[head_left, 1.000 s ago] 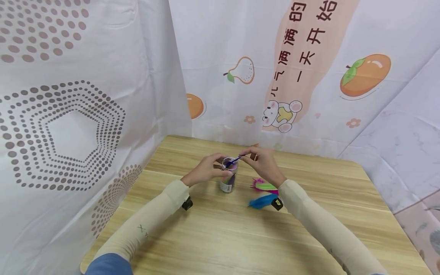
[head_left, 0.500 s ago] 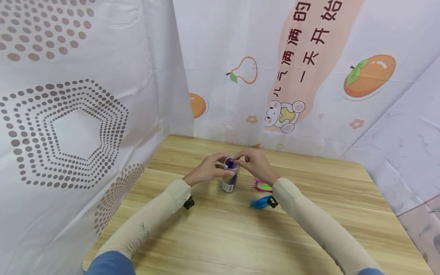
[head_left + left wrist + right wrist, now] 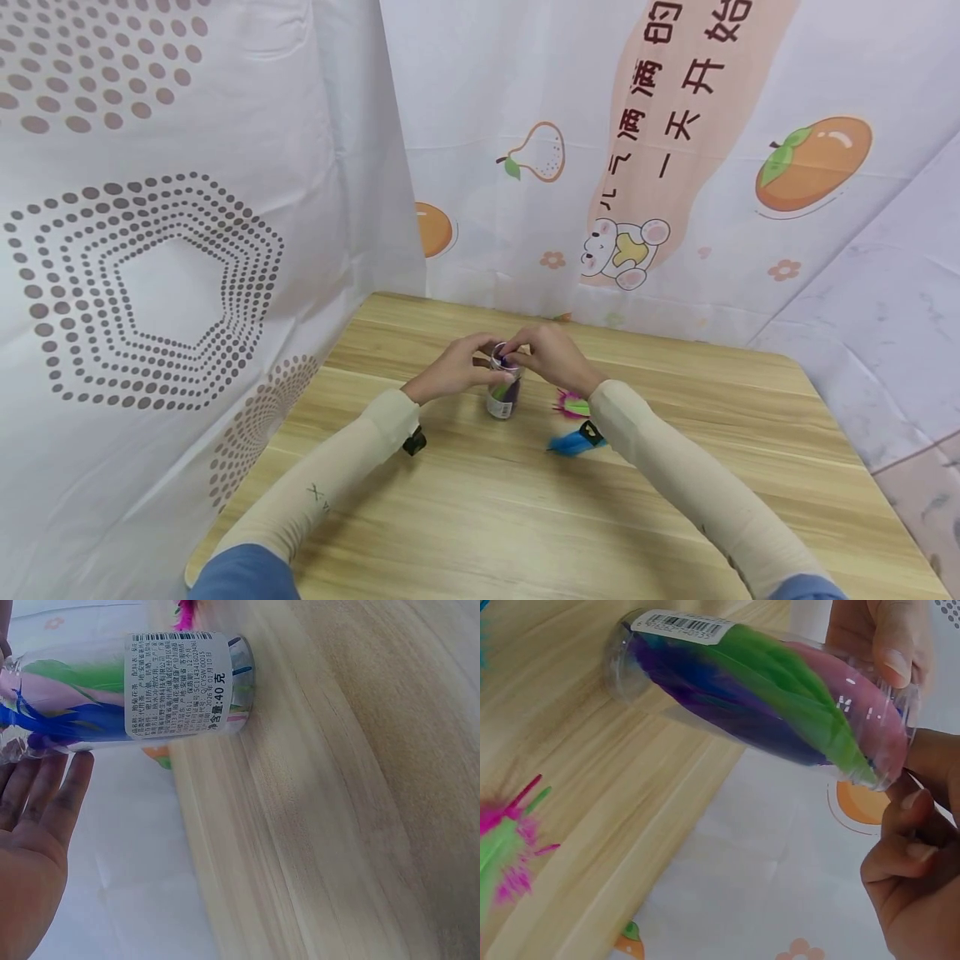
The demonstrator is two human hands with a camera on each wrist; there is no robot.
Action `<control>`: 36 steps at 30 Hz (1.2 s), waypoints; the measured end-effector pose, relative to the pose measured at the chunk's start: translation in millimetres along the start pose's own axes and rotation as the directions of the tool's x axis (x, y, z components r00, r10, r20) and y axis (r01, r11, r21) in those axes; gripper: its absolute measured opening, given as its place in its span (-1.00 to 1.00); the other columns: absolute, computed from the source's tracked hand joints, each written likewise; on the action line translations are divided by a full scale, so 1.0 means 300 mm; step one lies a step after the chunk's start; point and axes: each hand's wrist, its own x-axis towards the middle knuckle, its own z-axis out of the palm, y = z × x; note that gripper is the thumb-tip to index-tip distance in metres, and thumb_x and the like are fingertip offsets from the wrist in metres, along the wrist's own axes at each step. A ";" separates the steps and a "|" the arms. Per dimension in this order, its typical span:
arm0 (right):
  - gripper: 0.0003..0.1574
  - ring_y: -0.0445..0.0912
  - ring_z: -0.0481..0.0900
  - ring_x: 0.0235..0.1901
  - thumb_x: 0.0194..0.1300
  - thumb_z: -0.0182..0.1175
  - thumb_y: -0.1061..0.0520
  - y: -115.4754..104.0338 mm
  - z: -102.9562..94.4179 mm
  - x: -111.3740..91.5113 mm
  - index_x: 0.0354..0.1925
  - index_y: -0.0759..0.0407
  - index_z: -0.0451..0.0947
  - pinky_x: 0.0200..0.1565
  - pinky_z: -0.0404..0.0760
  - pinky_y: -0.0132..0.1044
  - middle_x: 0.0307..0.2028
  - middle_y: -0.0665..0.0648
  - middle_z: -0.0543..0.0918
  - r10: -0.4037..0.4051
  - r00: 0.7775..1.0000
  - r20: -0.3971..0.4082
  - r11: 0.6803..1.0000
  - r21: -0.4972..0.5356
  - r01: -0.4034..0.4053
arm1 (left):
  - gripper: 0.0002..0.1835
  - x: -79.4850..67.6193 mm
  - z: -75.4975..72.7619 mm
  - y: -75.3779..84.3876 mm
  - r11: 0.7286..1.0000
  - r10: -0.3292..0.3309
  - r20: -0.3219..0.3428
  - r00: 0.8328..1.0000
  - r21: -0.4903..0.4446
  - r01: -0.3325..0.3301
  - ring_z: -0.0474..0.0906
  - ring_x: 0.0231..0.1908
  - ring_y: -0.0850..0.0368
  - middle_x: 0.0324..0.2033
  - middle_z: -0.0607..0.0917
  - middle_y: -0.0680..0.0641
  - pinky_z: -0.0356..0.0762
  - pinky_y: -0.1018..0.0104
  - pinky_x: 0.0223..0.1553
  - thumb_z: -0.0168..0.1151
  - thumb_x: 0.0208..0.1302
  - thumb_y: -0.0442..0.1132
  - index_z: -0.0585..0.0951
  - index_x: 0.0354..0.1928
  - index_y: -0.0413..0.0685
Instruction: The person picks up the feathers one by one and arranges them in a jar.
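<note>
Two hands work at one clear plastic cylindrical jar with a white label (image 3: 500,407), which stands upright on the pale wood-grained table (image 3: 480,517): the left hand (image 3: 452,368) grasps it near the rim between thumb and fingers, while the right hand (image 3: 553,354) has bent fingers at the mouth, whether pinching anything I cannot tell. Green, pink and purple-blue feathers (image 3: 795,682) show inside, and a bright blue feather (image 3: 567,444) and magenta-and-green feathers (image 3: 576,406) lie to the jar's right.

reaching forward with left forearm (image 3: 330,479) and right forearm (image 3: 690,479), both angled inward, converging ahead | gripping with left hand (image 3: 453,368), thumb apart from fingers | pinching with right hand (image 3: 555,355) just beside left, fingers curled, fingertips angled downward, back of hand uppermost
</note>
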 end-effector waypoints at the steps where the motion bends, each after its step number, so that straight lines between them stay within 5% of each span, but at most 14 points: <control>1: -0.90 -0.16 0.65 -0.26 0.34 0.42 0.20 -0.001 -0.001 0.001 -0.18 0.08 0.83 -0.25 0.64 -0.23 -0.20 -0.01 0.79 -0.005 1.000 0.009 1.000 -0.007 0.005 | -0.48 0.001 0.000 0.000 1.000 0.000 0.000 1.000 -0.001 0.000 0.57 0.08 0.17 0.06 0.67 0.13 0.59 0.20 0.19 0.49 0.25 0.09 0.59 0.22 0.23; 6: -0.85 -0.14 0.69 -0.15 0.35 0.40 0.21 -0.008 -0.015 0.000 -0.11 0.09 0.81 -0.14 0.69 -0.21 -0.15 0.00 0.79 -0.009 0.999 0.047 1.000 -0.002 0.009 | -0.47 0.002 0.001 -0.001 1.000 0.001 -0.003 1.000 -0.008 -0.001 0.58 0.07 0.15 0.05 0.67 0.10 0.60 0.20 0.18 0.50 0.25 0.07 0.60 0.22 0.18; 19: -0.81 -0.20 0.47 -0.54 0.38 0.37 0.25 0.049 -0.089 -0.079 -0.05 0.12 0.76 -0.45 0.56 -0.31 -0.17 0.00 0.78 -0.015 1.000 -0.014 1.000 -0.011 0.015 | -0.38 0.001 0.003 -0.001 1.000 -0.016 -0.012 1.000 0.014 0.017 0.56 0.09 0.13 0.09 0.64 0.11 0.60 0.17 0.18 0.51 0.24 0.09 0.55 0.29 0.15; 36: -0.86 -0.21 0.44 -0.57 0.41 0.36 0.15 0.159 -0.088 -0.250 -0.09 0.03 0.79 -0.50 0.53 -0.34 -0.21 -0.08 0.76 0.133 0.989 0.059 0.991 -0.003 -0.133 | -0.40 -0.001 0.000 -0.001 1.000 -0.019 -0.021 1.000 0.002 0.019 0.57 0.05 0.12 0.02 0.65 0.07 0.62 0.20 0.15 0.54 0.20 0.07 0.58 0.25 0.15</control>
